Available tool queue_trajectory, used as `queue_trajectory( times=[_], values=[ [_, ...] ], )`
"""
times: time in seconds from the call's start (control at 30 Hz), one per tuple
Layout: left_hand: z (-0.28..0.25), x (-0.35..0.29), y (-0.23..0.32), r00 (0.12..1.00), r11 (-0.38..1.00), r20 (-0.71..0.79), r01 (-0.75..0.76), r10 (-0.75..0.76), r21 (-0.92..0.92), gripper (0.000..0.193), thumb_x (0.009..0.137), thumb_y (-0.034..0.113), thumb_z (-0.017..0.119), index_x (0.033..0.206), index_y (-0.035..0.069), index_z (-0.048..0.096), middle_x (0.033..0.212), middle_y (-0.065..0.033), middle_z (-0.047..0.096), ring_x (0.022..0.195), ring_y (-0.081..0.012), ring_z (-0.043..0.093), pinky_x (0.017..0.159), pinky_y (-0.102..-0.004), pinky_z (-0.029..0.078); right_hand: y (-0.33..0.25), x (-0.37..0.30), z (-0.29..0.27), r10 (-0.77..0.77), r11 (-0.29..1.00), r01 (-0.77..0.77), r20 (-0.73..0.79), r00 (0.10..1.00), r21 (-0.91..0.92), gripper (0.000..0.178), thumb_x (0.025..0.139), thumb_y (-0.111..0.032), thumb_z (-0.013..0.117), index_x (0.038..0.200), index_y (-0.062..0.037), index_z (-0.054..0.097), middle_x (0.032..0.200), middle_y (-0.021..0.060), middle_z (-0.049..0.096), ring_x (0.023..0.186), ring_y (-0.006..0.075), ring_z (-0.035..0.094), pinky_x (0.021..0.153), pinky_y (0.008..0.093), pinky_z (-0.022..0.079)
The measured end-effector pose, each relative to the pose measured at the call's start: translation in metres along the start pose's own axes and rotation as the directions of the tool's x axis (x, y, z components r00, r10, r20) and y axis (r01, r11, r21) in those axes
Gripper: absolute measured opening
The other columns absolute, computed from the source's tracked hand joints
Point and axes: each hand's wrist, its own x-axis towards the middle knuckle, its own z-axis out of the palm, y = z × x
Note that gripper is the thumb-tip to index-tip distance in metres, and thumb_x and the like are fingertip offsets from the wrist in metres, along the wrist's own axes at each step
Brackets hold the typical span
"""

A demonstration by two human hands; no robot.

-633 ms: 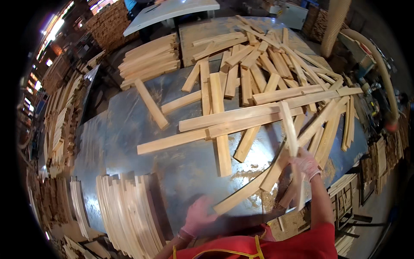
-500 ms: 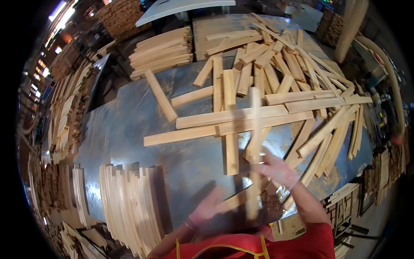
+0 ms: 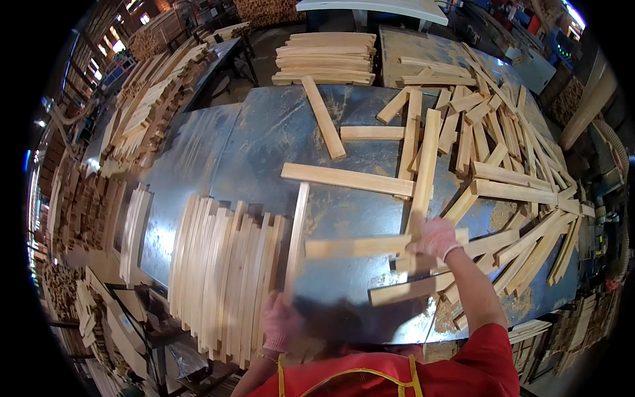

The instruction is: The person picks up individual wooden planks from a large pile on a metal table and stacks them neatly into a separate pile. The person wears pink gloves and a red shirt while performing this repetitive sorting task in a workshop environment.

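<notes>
My left hand (image 3: 281,324), in a pink glove, grips the near end of a long pale wooden slat (image 3: 296,238) that stands beside a row of slats (image 3: 221,278) set on edge at the metal table's near left. My right hand (image 3: 434,237), also gloved, is closed on another long slat (image 3: 423,169) that points away from me across the table. Under it lies a shorter slat (image 3: 354,247) crosswise. A heap of loose slats (image 3: 509,159) covers the right side of the blue-grey metal table (image 3: 264,142).
A neat stack of slats (image 3: 325,56) lies at the table's far edge, with a single slat (image 3: 323,118) leaning off it. More wood piles (image 3: 142,112) fill racks on the left. A beige hose (image 3: 585,106) runs along the right. My red apron (image 3: 370,377) is at the bottom.
My view has swung left toward the row of slats. My left hand has set a slat against that row. My right hand has shifted left and taken hold of a long slat.
</notes>
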Motion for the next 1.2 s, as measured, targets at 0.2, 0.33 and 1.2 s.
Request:
queue_trajectory(
  times=[0.2, 0.33, 1.2],
  values=[
    [-0.025, -0.043, -0.081, 0.996, 0.921, -0.026, -0.064, 0.081, 0.385, 0.077, 0.083, 0.026, 0.075, 0.153, 0.005, 0.049, 0.152, -0.0225, 0.049, 0.145, -0.0469, 0.041, 0.122, -0.061, 0.031, -0.046, -0.059, 0.03, -0.157, 0.986, 0.162, -0.16, 0.975, 0.023, 0.032, 0.082, -0.044, 0.077, 0.084, -0.012, 0.079, 0.098, 0.0082, 0.076, 0.102, 0.0292, 0.074, 0.087, 0.045, 0.057],
    [-0.066, -0.036, -0.036, 0.989, 0.96, 0.0, -0.141, 0.145, 0.244, 0.088, 0.08, 0.036, 0.082, 0.155, 0.005, 0.048, 0.156, -0.0231, 0.049, 0.149, -0.0475, 0.04, 0.122, -0.0587, 0.033, -0.099, -0.102, -0.017, -0.319, 0.946, 0.299, -0.204, 0.926, -0.123, 0.018, 0.084, -0.033, 0.073, 0.089, -0.0171, 0.078, 0.093, 0.0033, 0.073, 0.098, 0.0266, 0.073, 0.086, 0.0445, 0.056],
    [-0.006, -0.017, 0.08, 0.869, 0.832, 0.128, -0.495, 0.478, 0.251, 0.08, 0.07, 0.038, 0.085, 0.138, 0.005, 0.058, 0.139, -0.0191, 0.056, 0.129, -0.0406, 0.053, 0.105, -0.0548, 0.046, -0.037, -0.109, -0.005, -0.352, 0.924, 0.323, 0.119, 0.929, 0.206, 0.048, 0.085, -0.04, 0.079, 0.121, -0.0103, 0.071, 0.111, 0.0167, 0.075, 0.109, 0.039, 0.07, 0.097, 0.0501, 0.052]
  ],
)
